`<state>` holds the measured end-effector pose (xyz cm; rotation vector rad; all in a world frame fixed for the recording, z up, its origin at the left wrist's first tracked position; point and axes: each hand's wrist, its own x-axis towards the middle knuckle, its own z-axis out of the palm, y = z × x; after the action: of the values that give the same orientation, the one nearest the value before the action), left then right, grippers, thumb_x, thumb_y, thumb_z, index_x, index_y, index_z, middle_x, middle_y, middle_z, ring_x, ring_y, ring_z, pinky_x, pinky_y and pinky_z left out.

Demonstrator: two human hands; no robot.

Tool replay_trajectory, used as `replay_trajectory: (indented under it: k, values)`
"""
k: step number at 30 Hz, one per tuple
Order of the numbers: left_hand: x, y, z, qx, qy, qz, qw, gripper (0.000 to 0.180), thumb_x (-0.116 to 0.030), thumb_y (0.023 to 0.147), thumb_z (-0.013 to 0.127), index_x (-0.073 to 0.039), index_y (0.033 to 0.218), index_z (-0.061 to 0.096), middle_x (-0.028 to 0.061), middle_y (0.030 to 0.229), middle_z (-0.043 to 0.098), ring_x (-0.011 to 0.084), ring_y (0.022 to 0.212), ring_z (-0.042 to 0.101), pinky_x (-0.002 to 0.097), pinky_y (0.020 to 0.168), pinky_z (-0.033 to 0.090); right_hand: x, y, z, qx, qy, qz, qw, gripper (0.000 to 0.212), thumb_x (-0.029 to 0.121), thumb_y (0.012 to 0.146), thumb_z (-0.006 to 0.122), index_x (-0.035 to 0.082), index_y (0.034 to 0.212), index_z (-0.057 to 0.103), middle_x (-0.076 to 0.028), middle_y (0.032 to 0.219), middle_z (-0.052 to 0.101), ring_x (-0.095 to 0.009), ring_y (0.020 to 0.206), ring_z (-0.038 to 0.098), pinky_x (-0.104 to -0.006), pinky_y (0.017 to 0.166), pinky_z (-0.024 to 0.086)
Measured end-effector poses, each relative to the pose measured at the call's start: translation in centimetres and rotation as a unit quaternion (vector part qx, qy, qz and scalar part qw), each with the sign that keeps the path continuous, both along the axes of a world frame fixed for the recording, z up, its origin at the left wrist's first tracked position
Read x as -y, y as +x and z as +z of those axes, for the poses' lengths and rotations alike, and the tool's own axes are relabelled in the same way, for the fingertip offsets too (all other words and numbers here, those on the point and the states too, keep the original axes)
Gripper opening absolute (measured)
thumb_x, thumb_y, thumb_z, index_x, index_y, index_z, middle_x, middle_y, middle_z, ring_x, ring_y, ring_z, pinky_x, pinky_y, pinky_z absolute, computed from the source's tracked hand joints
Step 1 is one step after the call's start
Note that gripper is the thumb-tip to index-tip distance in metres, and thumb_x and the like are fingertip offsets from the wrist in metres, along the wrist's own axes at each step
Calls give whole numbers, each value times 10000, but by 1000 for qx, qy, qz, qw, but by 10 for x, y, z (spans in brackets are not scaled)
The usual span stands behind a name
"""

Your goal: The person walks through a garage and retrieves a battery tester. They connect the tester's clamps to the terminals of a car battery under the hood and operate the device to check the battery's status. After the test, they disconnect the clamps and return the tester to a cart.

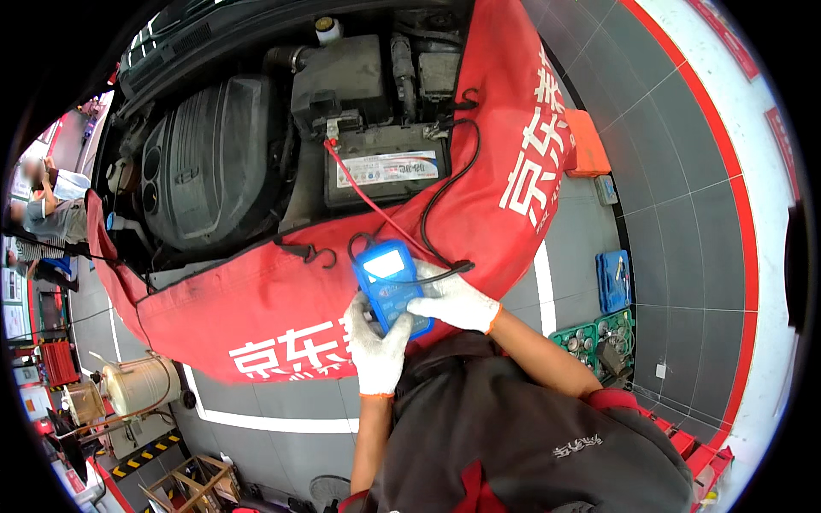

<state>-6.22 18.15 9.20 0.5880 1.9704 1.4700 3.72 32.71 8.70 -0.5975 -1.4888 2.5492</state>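
Observation:
A blue handheld battery tester (392,289) with a lit screen is held in front of the car's red fender cover (325,295). My left hand (377,349), in a white glove with an orange cuff, grips its lower left side. My right hand (453,298), gloved alike, holds its right side, the thumb over the buttons. From the tester a red lead (376,198) and a black lead (469,162) run up to the car battery (385,164). The red one ends in a clamp at the left terminal; the black one reaches the right terminal, where its clamp is hard to make out.
Left of the battery lies the black engine cover (218,162). A cream tank (141,385) stands at lower left. Along the right wall are an orange box (587,144), a blue case (613,282) and green tool cases (617,333). People (60,214) are at far left.

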Motion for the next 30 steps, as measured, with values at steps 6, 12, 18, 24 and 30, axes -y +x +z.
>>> replay_trajectory:
  k: [6, 12, 18, 24, 30]
  values:
    - [0, 3, -2, -39, 22, 19, 999, 666, -68, 797, 714, 89, 1362, 398, 160, 1099, 607, 179, 925, 652, 305, 799, 555, 9, -8, 1, 50, 7, -58, 997, 445, 26, 876, 631, -4, 1295, 486, -94, 1195, 640, -174, 1122, 603, -346, 981, 492]
    - [1, 5, 1, -32, -15, 24, 999, 698, -128, 771, 779, 64, 1340, 424, 183, 1224, 500, 258, 1110, 558, 357, 942, 482, 7, -9, 0, 40, 29, -49, 998, 443, 55, 878, 656, -3, 1287, 497, -101, 1215, 629, -171, 1119, 596, -347, 981, 487]
    - [0, 3, 2, -49, -30, 17, 998, 675, -85, 785, 735, 87, 1352, 412, 176, 1215, 533, 199, 1028, 598, 324, 876, 518, 3, -7, 8, 66, 46, -28, 996, 597, 98, 863, 712, -28, 1382, 445, -109, 1300, 584, -175, 1204, 543, -342, 1041, 442]
    - [0, 1, -4, 0, 4, 27, 1000, 687, -65, 766, 748, 77, 1346, 408, 175, 1204, 532, 202, 1039, 589, 326, 883, 515, 2, -5, 5, 60, 104, -13, 993, 582, 136, 883, 701, -13, 1384, 444, -101, 1283, 590, -172, 1199, 541, -337, 1032, 440]
    - [-4, 0, 3, 88, 9, 30, 996, 693, -43, 756, 742, 90, 1342, 397, 179, 1211, 516, 208, 1065, 576, 332, 898, 514, -9, -4, -16, 39, 20, -22, 999, 484, 433, 1026, 438, 36, 1286, 534, -99, 1116, 661, -171, 972, 636, -322, 820, 524]
